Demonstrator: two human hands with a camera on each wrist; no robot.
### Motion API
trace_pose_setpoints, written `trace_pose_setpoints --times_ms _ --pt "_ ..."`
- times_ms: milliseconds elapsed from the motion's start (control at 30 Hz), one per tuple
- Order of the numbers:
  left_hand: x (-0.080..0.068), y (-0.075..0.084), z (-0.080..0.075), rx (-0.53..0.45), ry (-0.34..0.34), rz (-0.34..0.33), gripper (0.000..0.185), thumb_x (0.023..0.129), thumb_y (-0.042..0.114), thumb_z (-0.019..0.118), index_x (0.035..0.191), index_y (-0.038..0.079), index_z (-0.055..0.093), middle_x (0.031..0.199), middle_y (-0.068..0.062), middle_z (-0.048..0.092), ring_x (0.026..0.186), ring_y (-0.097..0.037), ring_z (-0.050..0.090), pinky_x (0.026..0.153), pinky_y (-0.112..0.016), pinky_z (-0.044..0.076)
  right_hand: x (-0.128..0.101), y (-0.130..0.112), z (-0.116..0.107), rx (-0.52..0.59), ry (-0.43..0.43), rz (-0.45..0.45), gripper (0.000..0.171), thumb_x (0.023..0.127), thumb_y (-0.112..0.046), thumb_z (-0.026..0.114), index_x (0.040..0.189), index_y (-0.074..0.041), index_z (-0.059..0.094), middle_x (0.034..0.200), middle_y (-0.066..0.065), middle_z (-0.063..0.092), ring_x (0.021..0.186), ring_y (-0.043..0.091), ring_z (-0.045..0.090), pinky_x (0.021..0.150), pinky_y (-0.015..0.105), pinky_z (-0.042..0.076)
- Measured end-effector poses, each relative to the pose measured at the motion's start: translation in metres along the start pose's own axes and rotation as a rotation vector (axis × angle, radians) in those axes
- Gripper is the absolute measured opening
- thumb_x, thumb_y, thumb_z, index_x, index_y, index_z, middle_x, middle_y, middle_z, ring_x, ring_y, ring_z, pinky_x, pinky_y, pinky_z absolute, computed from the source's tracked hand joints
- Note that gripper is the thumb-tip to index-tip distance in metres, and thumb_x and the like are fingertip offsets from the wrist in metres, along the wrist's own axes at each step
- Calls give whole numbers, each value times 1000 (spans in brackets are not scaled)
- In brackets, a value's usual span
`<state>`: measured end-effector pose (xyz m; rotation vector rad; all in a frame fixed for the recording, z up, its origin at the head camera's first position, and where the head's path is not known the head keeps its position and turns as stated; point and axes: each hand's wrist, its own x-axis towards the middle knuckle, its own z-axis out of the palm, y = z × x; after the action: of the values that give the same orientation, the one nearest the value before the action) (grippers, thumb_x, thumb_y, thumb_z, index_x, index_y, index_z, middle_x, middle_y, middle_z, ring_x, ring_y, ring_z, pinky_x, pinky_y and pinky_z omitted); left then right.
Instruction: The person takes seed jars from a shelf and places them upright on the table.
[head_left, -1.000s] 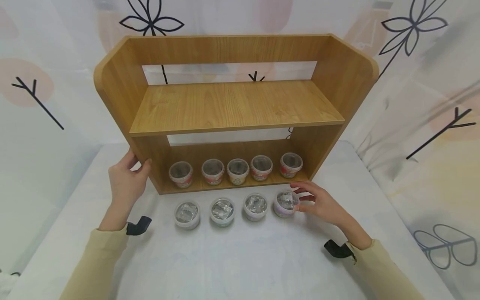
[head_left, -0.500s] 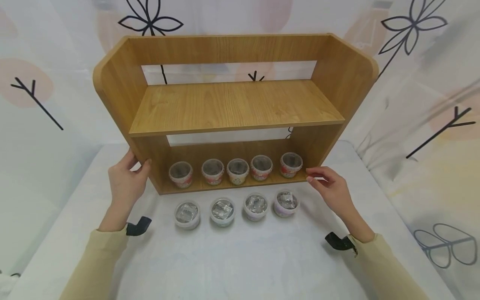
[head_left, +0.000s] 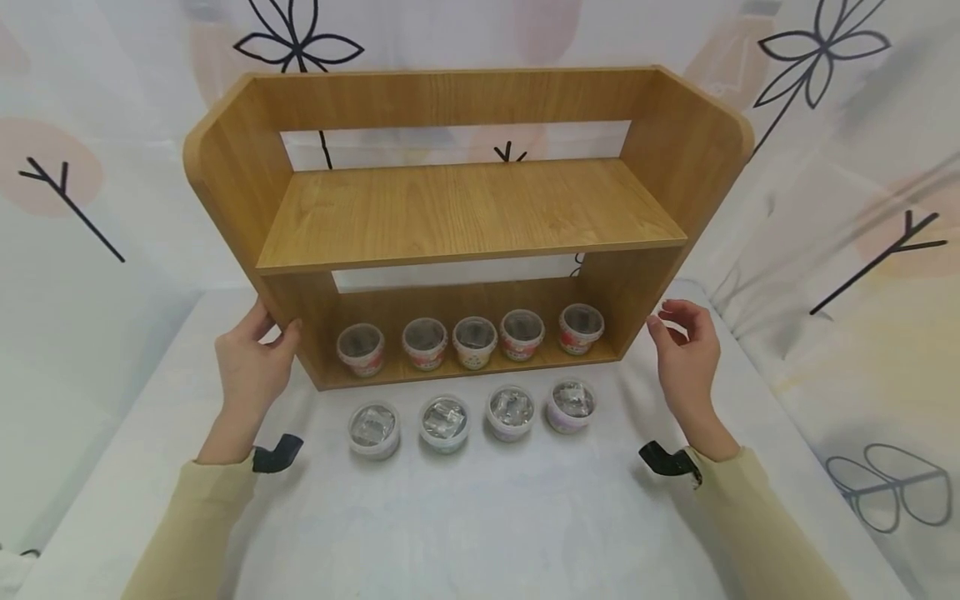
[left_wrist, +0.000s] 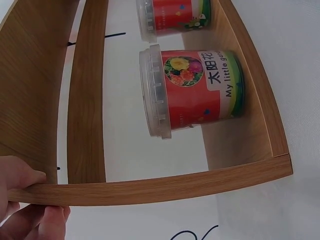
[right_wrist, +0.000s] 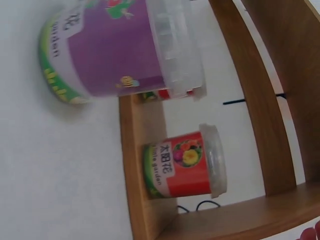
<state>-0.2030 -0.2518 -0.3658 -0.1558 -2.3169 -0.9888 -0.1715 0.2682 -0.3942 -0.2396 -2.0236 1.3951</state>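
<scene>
The left hand (head_left: 253, 362) grips the left side of the wooden shelf (head_left: 472, 208) on the table (head_left: 480, 525); the right hand (head_left: 686, 358), fingers loosely parted, is just beside the other side. A lopsided pull could topple the inside cups (head_left: 474, 343) or bump the front cups (head_left: 444, 423).

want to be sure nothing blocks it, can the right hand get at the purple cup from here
Probably yes: the right hand appears to hold nothing, and no other cup seems to stand between it and the purple cup, in front of the shelf.
</scene>
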Motion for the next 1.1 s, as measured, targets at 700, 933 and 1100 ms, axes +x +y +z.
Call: trace_pose_setpoints --times_ms 700,933,1100 --pt "0 -4 2 -37 8 -1 43 95 15 66 137 16 62 128 -7 67 119 -27 63 77 -5 44 35 -17 23 -29 111 -51 35 97 -26 64 132 -20 66 122 0 67 113 12 60 97 30 51" --pt "1 -6 3 -32 11 9 43 94 16 66 137 17 62 129 -6 66 117 -26 63 79 -11 49 45 -13 28 -83 125 -117 31 96 -26 65 125 -17 71 118 2 72 110 12 65 98 29 50" --pt "2 -5 0 -12 -17 36 44 93 13 68 136 13 61 128 -9 66 116 -29 64 77 -9 47 46 -12 27 -120 111 -143 32 96 -27 64 125 -16 71 118 2 72 110 15 67 95 32 53"
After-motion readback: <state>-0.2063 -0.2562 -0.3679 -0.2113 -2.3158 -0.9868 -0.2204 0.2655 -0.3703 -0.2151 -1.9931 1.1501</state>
